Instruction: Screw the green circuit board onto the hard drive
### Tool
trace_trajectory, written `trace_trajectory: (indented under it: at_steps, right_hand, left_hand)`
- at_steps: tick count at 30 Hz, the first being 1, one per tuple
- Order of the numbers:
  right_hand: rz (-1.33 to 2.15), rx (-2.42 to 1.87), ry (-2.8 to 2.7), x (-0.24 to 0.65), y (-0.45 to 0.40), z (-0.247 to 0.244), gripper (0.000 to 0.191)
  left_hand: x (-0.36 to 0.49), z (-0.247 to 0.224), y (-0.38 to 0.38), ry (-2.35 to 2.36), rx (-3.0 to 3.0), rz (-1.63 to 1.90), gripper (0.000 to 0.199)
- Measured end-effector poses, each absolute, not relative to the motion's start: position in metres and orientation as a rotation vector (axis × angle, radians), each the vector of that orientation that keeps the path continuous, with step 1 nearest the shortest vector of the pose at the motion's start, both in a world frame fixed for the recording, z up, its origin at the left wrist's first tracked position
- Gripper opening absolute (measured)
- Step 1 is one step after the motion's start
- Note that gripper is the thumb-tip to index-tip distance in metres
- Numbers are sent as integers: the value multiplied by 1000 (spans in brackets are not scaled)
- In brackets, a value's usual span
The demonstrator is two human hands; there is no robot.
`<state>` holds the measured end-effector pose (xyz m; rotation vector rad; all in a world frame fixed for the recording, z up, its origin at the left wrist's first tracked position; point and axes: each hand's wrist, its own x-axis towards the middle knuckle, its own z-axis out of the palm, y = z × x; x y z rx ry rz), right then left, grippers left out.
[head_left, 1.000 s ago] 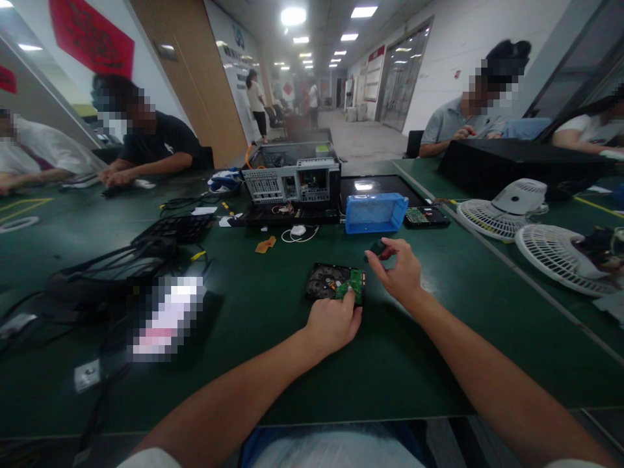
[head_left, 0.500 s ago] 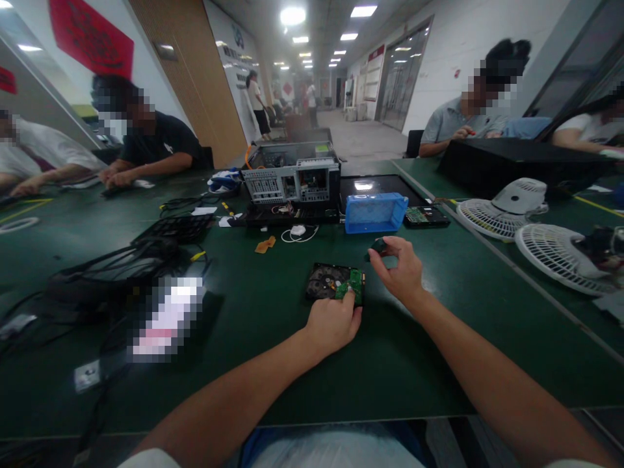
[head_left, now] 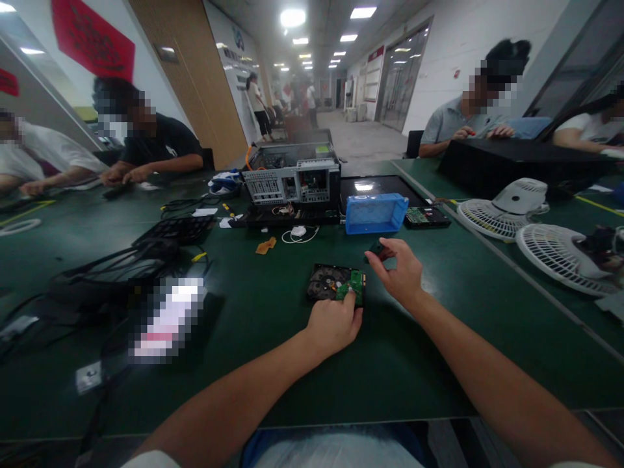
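A hard drive (head_left: 324, 283) lies on the green table with its green circuit board showing at the right. My left hand (head_left: 334, 322) is at its near edge, index fingertip resting on the board and the other fingers curled in. The undersides of those fingers are hidden, but the hand appears to steady the drive. Just above and right of the drive, my right hand (head_left: 400, 266) pinches a small dark piece (head_left: 375, 249) between thumb and fingers. Its exact kind is not clear. That piece is held off to the side, apart from the drive.
An opened computer case (head_left: 292, 182) and a blue plastic bin (head_left: 374, 214) stand beyond my hands. Black cables (head_left: 117, 273) and a blurred-out bright object (head_left: 168, 318) lie left. White fan grilles (head_left: 565, 257) are right. Other people sit around the table.
My right hand has tilted the small dark piece slightly and shifted it a little left. My left hand and the hard drive stay practically where they were.
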<state>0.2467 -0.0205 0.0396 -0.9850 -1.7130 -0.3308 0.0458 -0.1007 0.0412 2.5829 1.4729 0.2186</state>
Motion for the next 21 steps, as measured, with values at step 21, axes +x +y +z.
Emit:
trace_trajectory:
  at_steps: [21]
  right_hand:
    - [-60, -1012, -1660, 245, -19, 25, 51]
  left_hand:
    - [47, 39, -100, 1509, 2597, 199, 49]
